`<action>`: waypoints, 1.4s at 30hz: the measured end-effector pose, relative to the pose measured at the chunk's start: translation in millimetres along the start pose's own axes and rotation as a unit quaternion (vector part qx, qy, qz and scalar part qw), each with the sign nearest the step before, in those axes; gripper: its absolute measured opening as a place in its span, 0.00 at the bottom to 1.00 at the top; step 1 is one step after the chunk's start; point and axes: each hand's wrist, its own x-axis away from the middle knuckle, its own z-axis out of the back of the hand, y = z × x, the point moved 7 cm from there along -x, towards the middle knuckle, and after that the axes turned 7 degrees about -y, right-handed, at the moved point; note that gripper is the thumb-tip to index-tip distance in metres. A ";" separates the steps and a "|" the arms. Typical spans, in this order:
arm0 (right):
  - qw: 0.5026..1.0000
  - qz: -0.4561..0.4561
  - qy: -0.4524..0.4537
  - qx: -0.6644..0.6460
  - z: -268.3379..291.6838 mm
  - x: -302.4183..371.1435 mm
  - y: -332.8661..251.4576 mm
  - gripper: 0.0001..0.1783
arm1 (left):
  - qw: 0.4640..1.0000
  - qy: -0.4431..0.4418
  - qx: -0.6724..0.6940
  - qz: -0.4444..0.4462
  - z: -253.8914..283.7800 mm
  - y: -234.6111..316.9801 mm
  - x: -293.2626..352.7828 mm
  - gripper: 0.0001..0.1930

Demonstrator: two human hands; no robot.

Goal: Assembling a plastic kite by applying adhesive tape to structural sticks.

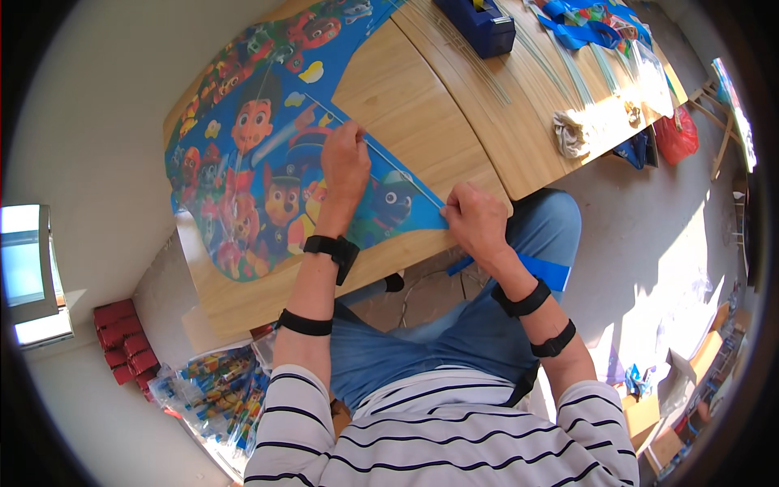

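Observation:
A blue sheet (280, 158) printed with cartoon characters, shaped like a kite sail, lies spread over the left part of the wooden table. Along its right edge runs a thin pale rod (412, 180), slanting down to the sheet's near right corner. My left hand (346, 166) is closed in a pinch on the rod around the middle of that edge. At the corner, my right hand (477, 217) pinches the rod's near end, fingers curled; the sheet's corner is right at its fingertips.
More thin rods (531, 50) lie across the table's right half beside a dark blue tape dispenser (480, 26). A crumpled rag (570, 134) and blue printed fabric (588, 31) are there too. A red plastic bag (676, 136) hangs past the right edge. Bagged printed material (219, 390) sits low left.

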 end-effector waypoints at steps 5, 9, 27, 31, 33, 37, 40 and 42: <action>0.999 0.005 -0.007 -0.031 -0.8 -3.0 6.2 0.08 | 1.000 -0.009 0.003 0.001 -1.8 -4.0 -3.8 0.03; 0.998 -0.011 -0.033 -0.058 0.1 -6.6 7.5 0.07 | 1.000 0.010 -0.020 -0.018 0.8 -9.8 -4.1 0.06; 0.998 0.000 -0.031 -0.050 2.7 -7.5 5.7 0.06 | 1.000 0.000 0.012 0.004 -0.4 -5.5 -2.6 0.02; 0.998 -0.010 -0.043 -0.040 0.0 -6.7 5.2 0.06 | 1.000 0.003 0.013 0.004 1.6 -5.7 -0.6 0.02; 0.998 -0.011 -0.045 -0.037 -1.7 -6.8 6.3 0.07 | 1.000 0.005 0.012 0.001 2.5 -5.1 -0.3 0.02; 0.999 0.000 -0.029 -0.037 -1.2 -7.3 6.7 0.07 | 1.000 0.006 0.005 -0.001 2.5 -7.0 -0.4 0.04; 0.999 -0.003 -0.026 -0.032 0.6 -7.6 11.3 0.07 | 1.000 0.014 0.012 -0.018 0.4 -1.3 -2.1 0.05; 1.000 0.000 -0.011 -0.026 4.1 -7.6 12.6 0.06 | 0.999 0.018 0.031 -0.032 3.4 6.1 -2.9 0.06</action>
